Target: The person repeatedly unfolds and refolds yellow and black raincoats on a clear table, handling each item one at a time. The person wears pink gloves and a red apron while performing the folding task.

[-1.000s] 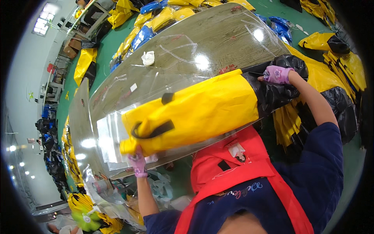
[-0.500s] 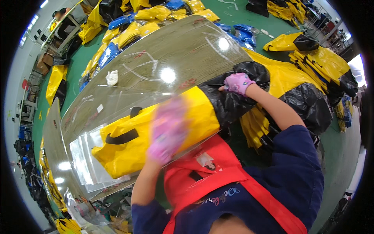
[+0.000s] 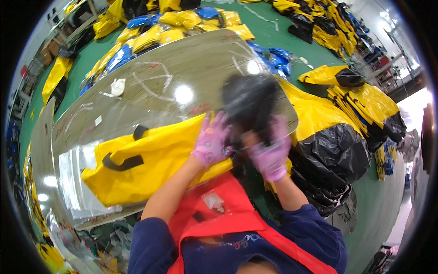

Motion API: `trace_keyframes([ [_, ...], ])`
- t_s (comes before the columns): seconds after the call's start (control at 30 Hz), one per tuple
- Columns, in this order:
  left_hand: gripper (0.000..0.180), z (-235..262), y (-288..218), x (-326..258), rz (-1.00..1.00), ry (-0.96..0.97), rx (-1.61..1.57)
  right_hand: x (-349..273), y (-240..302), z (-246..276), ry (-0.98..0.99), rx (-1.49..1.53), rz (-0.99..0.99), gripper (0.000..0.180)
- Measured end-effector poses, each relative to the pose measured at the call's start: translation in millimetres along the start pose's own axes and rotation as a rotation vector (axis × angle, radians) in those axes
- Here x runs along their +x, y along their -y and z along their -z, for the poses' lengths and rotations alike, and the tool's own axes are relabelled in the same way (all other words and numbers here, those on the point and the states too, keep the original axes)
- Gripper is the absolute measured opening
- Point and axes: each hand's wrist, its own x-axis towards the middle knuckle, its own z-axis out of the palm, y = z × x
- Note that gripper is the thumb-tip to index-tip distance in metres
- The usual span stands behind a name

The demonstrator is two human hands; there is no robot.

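Note:
A yellow bag with black strap handles and a black end lies across the table in front of me. My left hand, in a pink patterned glove, rests on the yellow part beside the black end, fingers stretched out. The bag's black end is lifted and smeared by motion. My right hand, gloved alike and also blurred, is closed around the lower part of that black material. Some of its fingers are hidden by the fabric.
Clear plastic sleeves lie under the bag's left end. A crumpled white scrap is on the table. Packed yellow and blue bundles sit beyond the far edge. More yellow-and-black bags are piled at the right.
My right hand has come left and nearer to me, bringing the black end up. My left hand has slid right along the bag toward it. The view has shifted slightly.

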Motion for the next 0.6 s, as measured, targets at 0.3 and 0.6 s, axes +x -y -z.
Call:
trace_keyframes([
  [0.3, 0.055, 202, -39, -152, 0.283, 0.311, 1.227, -29, 28, -88, 0.746, -0.642, 0.366, 0.084],
  [0.6, 0.064, 266, -43, -315, 0.973, -0.723, 0.585, -37, 33, -161, 0.798, -0.633, 0.419, 0.089],
])
